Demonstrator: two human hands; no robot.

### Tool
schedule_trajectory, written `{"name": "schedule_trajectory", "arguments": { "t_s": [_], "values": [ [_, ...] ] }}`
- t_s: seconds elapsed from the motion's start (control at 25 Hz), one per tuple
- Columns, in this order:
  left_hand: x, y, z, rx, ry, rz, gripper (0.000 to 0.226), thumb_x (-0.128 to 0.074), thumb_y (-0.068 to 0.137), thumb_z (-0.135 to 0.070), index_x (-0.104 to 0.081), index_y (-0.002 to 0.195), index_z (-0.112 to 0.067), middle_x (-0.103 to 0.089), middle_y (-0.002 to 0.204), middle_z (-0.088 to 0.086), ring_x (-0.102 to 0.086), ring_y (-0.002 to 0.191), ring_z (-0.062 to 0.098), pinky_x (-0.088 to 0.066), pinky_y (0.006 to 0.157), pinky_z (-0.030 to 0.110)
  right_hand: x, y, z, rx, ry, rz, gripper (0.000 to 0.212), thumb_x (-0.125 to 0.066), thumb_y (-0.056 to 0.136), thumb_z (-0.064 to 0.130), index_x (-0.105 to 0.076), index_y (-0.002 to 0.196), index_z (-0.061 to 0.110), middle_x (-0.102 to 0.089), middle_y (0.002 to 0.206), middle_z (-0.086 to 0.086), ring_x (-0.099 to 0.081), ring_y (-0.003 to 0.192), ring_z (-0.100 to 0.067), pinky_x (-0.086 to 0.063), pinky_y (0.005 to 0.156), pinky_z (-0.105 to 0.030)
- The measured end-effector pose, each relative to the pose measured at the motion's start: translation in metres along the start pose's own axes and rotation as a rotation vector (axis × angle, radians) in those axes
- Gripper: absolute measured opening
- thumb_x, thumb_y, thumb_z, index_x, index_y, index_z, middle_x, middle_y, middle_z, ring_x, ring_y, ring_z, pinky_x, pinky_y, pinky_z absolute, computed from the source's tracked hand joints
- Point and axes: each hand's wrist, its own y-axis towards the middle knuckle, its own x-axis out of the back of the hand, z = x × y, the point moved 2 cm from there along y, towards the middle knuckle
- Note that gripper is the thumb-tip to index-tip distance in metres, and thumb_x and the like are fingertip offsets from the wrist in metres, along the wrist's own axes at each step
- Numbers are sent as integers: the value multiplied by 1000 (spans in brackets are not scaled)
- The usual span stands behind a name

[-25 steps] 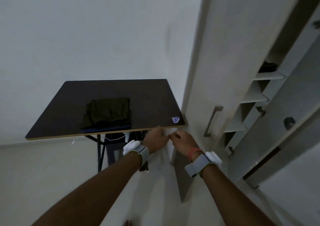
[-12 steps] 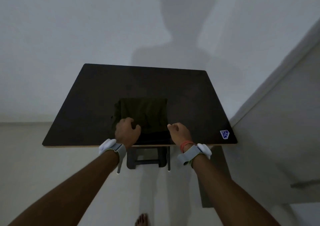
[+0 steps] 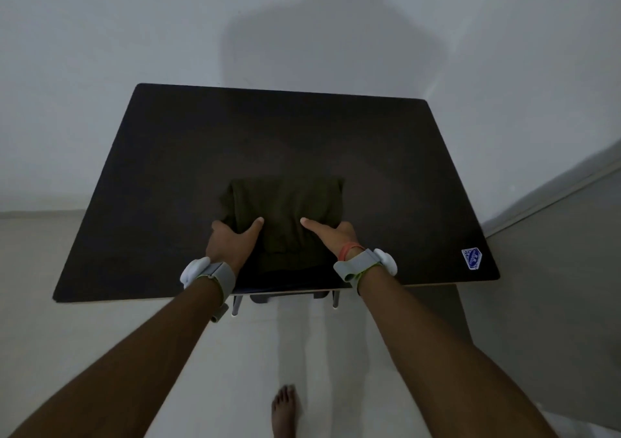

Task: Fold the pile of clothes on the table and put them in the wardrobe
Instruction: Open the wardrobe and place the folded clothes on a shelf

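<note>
Now at pickup: gripping the folded clothes (image 3: 285, 207) at the table's (image 3: 161, 175) near middle edge, left hand (image 3: 232, 242) and right hand (image 3: 334, 237) clasping opposite sides, thumbs on top. Next, likely: lift level, carry to wardrobe.

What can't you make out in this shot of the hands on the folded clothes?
Head view, dim light:
- Fingers of left hand and right hand: tucked out of sight by the folded green garment; only thumbs show.
- Dark layer beneath it: too dim to tell whether a separate garment.
- Sticker on the table: print too small.
- Wardrobe shelves: outside the frame.
</note>
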Motion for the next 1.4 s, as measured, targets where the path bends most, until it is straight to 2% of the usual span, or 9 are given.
{"name": "schedule_trajectory", "arguments": {
  "t_s": [0.16,0.32,0.4,0.52,0.64,0.88,1.12,1.28,1.4],
  "values": [
    [-1,5,5,171,-385,157,110,-95,49,-56,-51,137,-7,-62,130,11,-62,112,35,-54,98,50,8,-3,-17,-22,38,15,88,-92,67,41,-55,137,4,-62,133,-10,-61,117,-29,-50,91,-31],
    [-15,-30,-5,136,-480,307,72,-90,71,-30,-55,129,-6,-65,115,9,-65,102,30,-54,96,47,34,-21,-36,61,57,-38,77,-93,66,37,-63,130,7,-67,126,-7,-64,113,-28,-53,99,-37],
    [-23,-54,-11,86,-483,313,56,-88,74,-26,-59,119,-10,-66,106,6,-65,95,27,-56,90,43,48,-39,-40,96,55,-56,73,-92,68,36,-63,129,8,-67,124,-5,-63,112,-26,-52,98,-35],
    [-39,-105,-16,9,-468,355,54,-89,73,-25,-65,117,-7,-70,109,10,-69,98,31,-58,87,44,89,-86,-61,174,74,-99,66,-90,73,34,-63,128,9,-65,115,-1,-61,107,-23,-48,91,-29],
    [-58,-164,-15,-69,-451,396,47,-88,75,-24,-63,113,-13,-69,107,9,-67,97,29,-57,84,41,130,-131,-95,209,106,-148,71,-89,72,39,-61,131,13,-64,119,-1,-60,114,-26,-48,96,-32],
    [-116,-306,29,-97,-399,512,56,-89,73,-25,-61,120,-11,-69,110,12,-68,96,34,-58,85,46,224,-239,-201,188,129,-217,59,-90,70,40,-64,119,20,-67,113,3,-64,102,-22,-51,92,-31],
    [-204,-464,67,-153,-232,682,49,-93,65,-33,-66,102,-15,-71,104,11,-69,93,34,-59,88,47,338,-344,-343,123,189,-375,81,-91,66,47,-60,133,14,-66,127,-3,-63,104,-23,-51,93,-30],
    [-268,-553,65,-234,-169,855,35,-86,76,-25,-62,101,-19,-69,104,10,-67,93,30,-56,74,34,414,-397,-408,78,262,-503,82,-91,62,52,-63,130,15,-69,121,-3,-66,106,-24,-52,92,-31],
    [-317,-604,54,-283,-119,944,33,-85,78,-22,-62,101,-16,-69,104,10,-67,92,28,-55,74,32,466,-425,-442,60,346,-591,76,-91,63,49,-66,126,15,-70,115,-2,-67,101,-23,-53,92,-33]
  ]
}}
